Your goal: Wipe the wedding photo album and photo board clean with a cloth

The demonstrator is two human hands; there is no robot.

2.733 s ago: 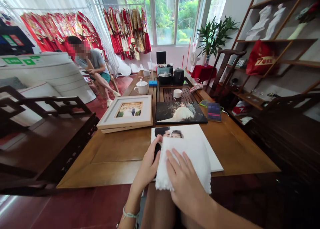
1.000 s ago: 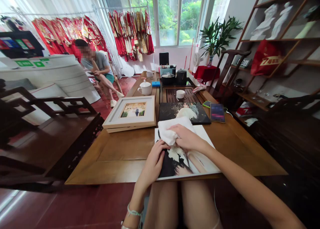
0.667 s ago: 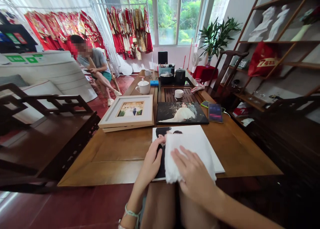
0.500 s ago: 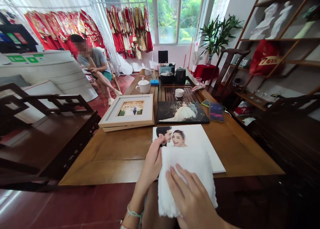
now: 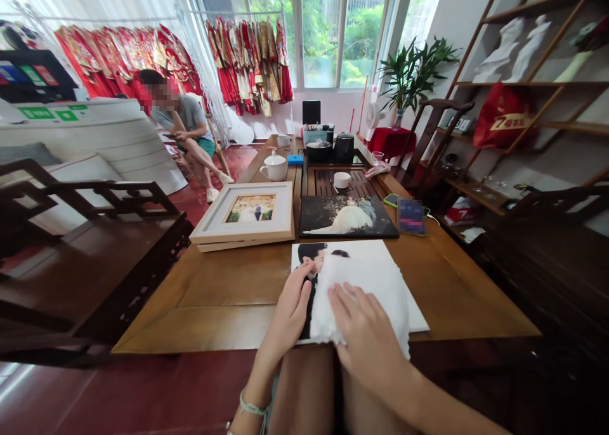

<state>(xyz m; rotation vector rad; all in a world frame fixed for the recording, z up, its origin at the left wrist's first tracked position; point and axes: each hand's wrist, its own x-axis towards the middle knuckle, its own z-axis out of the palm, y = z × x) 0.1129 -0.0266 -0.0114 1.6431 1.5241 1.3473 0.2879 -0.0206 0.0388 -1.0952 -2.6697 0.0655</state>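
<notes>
A large unframed wedding photo print (image 5: 375,251) lies at the near edge of the wooden table (image 5: 228,295). A white cloth (image 5: 375,289) is spread over most of the print. My right hand (image 5: 366,333) lies flat on the cloth with its fingers stretched out, pressing it onto the print. My left hand (image 5: 290,308) rests open on the print's left edge, fingers extended, steadying it. My knees show under the table edge.
Behind the print lie a framed photo (image 5: 247,216), a dark wedding print (image 5: 345,216) and a phone (image 5: 412,216). Farther back stand a white teapot (image 5: 275,167), a cup (image 5: 341,179) and kettles. A seated person (image 5: 185,130) is at the back left. Wooden chairs flank the table.
The cloth under my right hand was pulled toward me off the print's top half, then pushed forward over it again. My left hand stayed on the print's edge.
</notes>
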